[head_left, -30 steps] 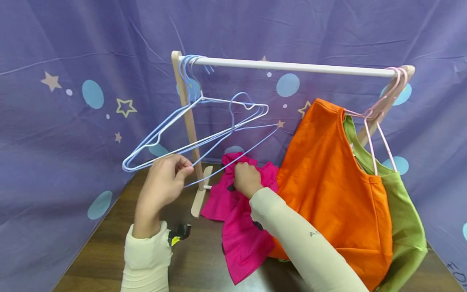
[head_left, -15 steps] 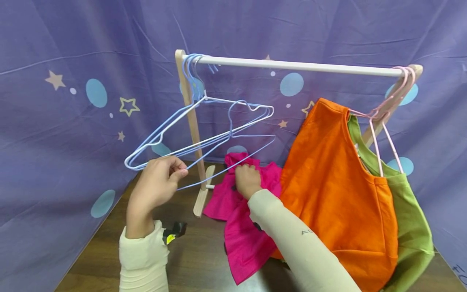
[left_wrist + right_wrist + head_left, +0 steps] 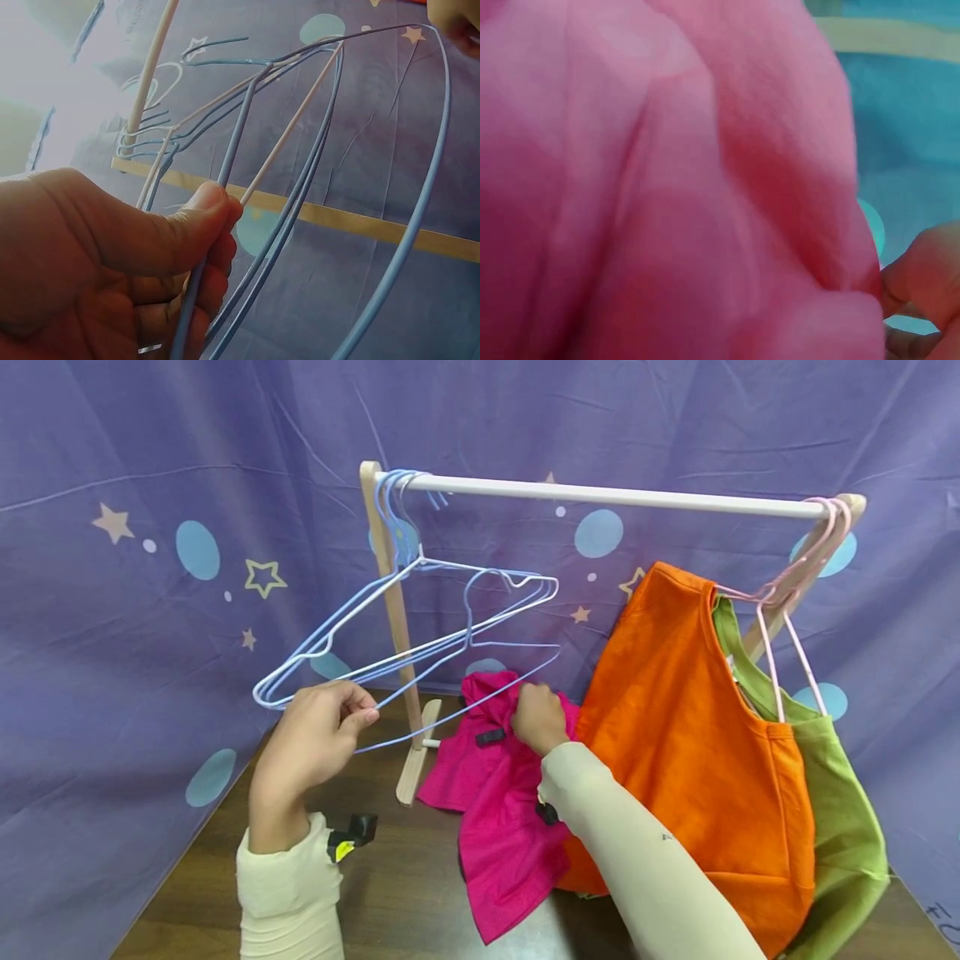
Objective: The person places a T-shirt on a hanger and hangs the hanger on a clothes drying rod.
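My left hand (image 3: 311, 735) pinches one side of a blue wire hanger (image 3: 468, 639) between thumb and fingers. That hanger is off the rail, its hook pointing up and its far end over the pink garment (image 3: 510, 877). In the left wrist view the thumb presses on the blue wire (image 3: 238, 135). My right hand (image 3: 540, 718) grips the upper part of the bright pink garment, which hangs down in folds to the table. Pink cloth (image 3: 780, 112) fills most of the right wrist view, with fingers (image 3: 930, 274) at its edge on the right.
A rack with a white rail (image 3: 600, 496) stands behind. White and blue hangers (image 3: 330, 639) hang at its left end. An orange garment (image 3: 690, 735) and a green garment (image 3: 840, 827) hang on pink hangers at the right. Below is a brown wooden table (image 3: 397, 877).
My right hand has moved right with the top of the pink garment, gathering it. The blue hanger has tipped lower at its far end, and my left hand has shifted slightly left.
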### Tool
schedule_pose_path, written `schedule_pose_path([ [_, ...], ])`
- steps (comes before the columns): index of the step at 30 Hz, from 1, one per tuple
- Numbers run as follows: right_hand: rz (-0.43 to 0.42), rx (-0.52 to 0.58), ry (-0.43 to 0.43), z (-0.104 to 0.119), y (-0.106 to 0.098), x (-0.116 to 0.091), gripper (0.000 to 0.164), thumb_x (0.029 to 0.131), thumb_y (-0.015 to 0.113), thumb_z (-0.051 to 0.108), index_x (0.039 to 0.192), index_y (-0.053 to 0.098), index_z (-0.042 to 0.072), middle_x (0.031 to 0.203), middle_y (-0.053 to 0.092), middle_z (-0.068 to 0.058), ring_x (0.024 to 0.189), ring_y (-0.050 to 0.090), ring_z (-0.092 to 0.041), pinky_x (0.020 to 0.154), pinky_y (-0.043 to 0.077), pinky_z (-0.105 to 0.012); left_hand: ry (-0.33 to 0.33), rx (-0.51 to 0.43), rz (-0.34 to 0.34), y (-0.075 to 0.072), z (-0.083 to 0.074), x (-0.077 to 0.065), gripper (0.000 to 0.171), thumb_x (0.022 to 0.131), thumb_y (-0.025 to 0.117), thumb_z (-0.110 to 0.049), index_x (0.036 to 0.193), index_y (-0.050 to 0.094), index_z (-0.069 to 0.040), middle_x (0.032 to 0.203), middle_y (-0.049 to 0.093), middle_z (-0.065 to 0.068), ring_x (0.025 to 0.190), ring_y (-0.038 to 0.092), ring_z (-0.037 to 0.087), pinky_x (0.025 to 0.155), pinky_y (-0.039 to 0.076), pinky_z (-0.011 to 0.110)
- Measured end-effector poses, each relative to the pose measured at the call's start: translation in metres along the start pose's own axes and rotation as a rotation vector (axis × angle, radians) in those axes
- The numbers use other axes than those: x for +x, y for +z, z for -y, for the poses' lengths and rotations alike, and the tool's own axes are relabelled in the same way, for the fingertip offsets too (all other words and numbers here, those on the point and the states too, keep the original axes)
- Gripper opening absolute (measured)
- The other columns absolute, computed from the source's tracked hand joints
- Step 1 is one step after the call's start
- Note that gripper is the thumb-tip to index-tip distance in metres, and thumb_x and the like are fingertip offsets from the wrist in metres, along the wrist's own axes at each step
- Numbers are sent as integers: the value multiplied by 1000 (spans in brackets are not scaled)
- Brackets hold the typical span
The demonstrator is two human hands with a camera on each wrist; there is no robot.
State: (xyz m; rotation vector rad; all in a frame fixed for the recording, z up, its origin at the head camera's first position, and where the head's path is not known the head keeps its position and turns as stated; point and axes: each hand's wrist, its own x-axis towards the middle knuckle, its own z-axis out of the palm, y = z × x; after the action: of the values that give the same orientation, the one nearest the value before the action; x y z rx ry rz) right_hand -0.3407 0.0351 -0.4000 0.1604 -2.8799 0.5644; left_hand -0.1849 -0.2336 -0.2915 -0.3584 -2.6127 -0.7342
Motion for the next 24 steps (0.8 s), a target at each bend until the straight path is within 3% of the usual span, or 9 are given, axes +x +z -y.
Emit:
schedule_pose_path([
  [4, -6, 78, 83, -8, -13, 4, 15, 81, 67, 11, 88, 71, -2, 99, 71, -28, 90, 69, -50, 75, 58, -56, 12, 21, 7, -1, 1, 0, 8, 94, 70, -5, 87, 71, -9, 71, 58, -1, 66, 51, 18, 67, 41, 37],
  [10, -31, 107, 191, -22, -36, 10, 20, 81, 67, 15, 89, 70, -3, 105, 69, -29, 96, 68, -50, 80, 57, -56, 7, 57, 25, -3, 3, -3, 8, 94, 69, -6, 87, 70, -9, 71, 58, -1, 68, 52, 19, 69, 41, 38],
  [15, -14, 107, 295, -36, -53, 12, 37, 82, 70, 21, 106, 69, -7, 116, 67, -29, 104, 65, -50, 87, 56, -56, 1, 77, 49, -8, 1, -6, 7, 94, 69, -7, 88, 69, -10, 72, 58, -2, 70, 52, 19, 70, 41, 39],
  [19, 57, 65, 279, -44, -57, 12, 40, 85, 69, 21, 114, 67, -7, 121, 64, -30, 109, 63, -51, 90, 55, -57, 2, 92, 54, -11, -1, -9, 8, 94, 69, -7, 87, 69, -11, 72, 58, -2, 69, 52, 19, 69, 41, 38],
  [24, 99, 11, 142, -46, -50, 11, 24, 85, 65, 12, 101, 70, -6, 117, 65, -31, 104, 64, -52, 85, 56, -58, -9, 121, 42, -14, -5, -13, 7, 94, 70, -8, 87, 69, -11, 74, 59, -2, 68, 53, 19, 68, 42, 40],
])
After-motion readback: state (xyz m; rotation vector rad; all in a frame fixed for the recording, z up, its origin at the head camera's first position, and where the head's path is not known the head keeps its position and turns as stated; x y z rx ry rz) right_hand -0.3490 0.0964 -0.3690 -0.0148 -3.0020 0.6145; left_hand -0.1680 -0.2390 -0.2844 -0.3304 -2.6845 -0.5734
